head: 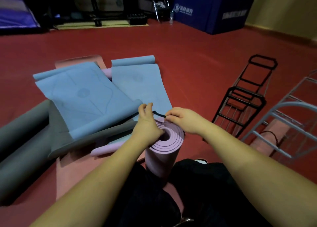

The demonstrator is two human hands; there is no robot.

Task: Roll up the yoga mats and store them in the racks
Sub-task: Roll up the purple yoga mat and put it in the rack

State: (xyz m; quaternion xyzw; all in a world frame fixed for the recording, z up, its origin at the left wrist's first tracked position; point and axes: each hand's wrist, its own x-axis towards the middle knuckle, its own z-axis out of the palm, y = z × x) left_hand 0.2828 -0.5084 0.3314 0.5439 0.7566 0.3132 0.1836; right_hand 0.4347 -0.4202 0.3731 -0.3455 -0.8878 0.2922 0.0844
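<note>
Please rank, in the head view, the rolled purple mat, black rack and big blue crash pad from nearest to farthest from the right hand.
From the right hand:
1. Rolled purple mat, directly beneath it.
2. Black rack, on the floor to its right.
3. Blue crash pad, against the far wall.

We saw a dark red floor (197, 69) with flat blue mats (82, 98) overlapping a grey mat (22, 132) and a pink mat (68, 175) on the left. A black wire rack (243, 96) and a pale blue rack (288, 117) lay on the right. A blue padded block (214, 9) stood far back.
</note>
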